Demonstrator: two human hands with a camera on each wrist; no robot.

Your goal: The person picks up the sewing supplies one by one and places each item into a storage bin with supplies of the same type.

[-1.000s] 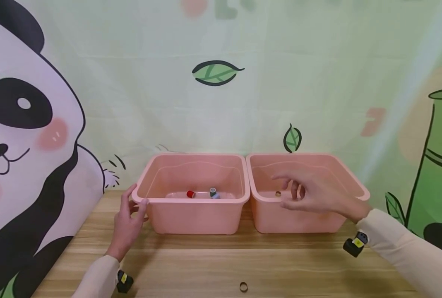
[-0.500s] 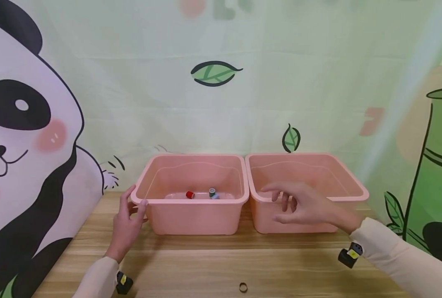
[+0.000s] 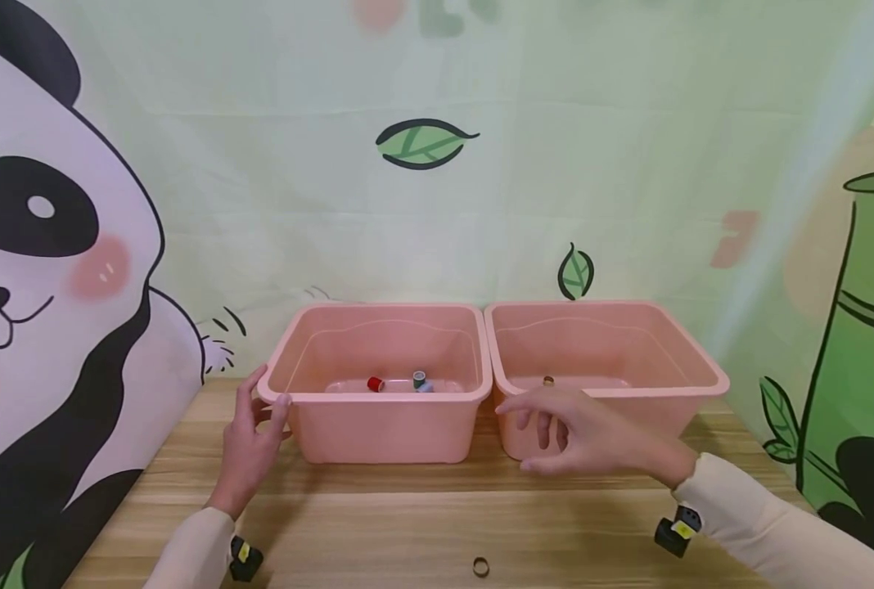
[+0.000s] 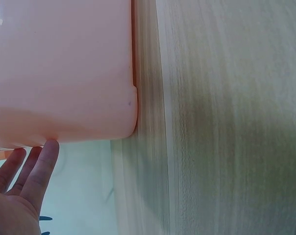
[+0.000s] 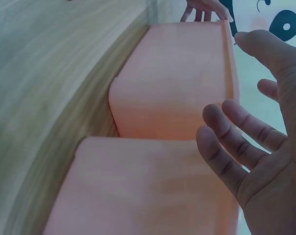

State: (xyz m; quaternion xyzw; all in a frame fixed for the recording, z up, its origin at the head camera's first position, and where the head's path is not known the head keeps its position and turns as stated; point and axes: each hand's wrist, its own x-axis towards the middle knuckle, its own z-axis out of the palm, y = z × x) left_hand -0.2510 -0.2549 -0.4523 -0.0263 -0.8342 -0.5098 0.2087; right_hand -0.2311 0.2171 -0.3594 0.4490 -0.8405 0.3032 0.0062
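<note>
The head view looks forward and down on left bin [image 3: 389, 429] and right bin [image 3: 654, 411]. Both wrist views, close and sideways, share the left bin.

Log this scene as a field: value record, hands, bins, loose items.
left hand: touching near-left corner of left bin
right hand: by near side of right bin, fingers bent, holding nothing
left bin contents: small red item, small green item, pale blue item
right bin contents: one small ring-like item visible
table: dark ring in front of bins
</note>
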